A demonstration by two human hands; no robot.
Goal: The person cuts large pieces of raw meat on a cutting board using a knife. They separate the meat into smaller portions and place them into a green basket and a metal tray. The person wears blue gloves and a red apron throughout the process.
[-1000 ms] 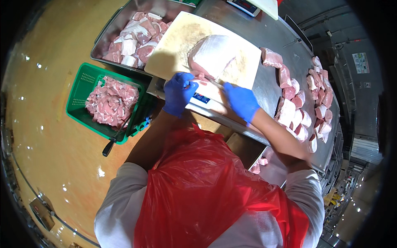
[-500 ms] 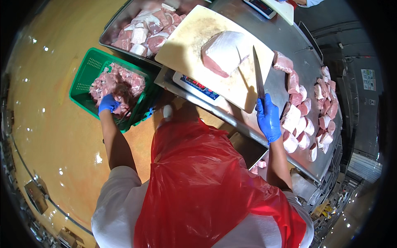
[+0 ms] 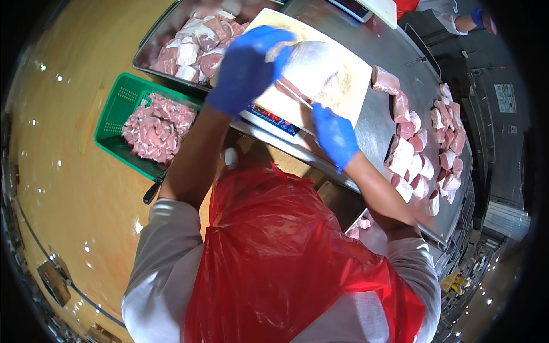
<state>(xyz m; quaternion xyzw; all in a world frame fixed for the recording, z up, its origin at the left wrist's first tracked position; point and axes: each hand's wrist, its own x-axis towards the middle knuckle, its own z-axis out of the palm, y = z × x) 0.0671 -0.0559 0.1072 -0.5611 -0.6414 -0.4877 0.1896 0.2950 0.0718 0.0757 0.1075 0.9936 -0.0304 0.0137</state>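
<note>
Left hand [image 3: 247,68] clamps edge of meat slab [image 3: 311,67], steadying it on cutting board [image 3: 343,94]. Right hand [image 3: 334,136] fisted round knife [image 3: 294,94], blade at slab. Green basket [image 3: 117,111] of trimmings close left; cut pieces [image 3: 426,148] line table [image 3: 377,123] right.

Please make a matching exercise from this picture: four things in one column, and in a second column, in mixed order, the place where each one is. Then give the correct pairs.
Things
1. green basket
2. large piece of meat
3. knife
4. cut meat portions

Places
A. on the cutting board, under the left hand
B. in the right hand
C. on the floor, to the person's left, full of small meat pieces
D. laid out on the steel table, to the person's right

Pairs: 1-C, 2-A, 3-B, 4-D
</note>
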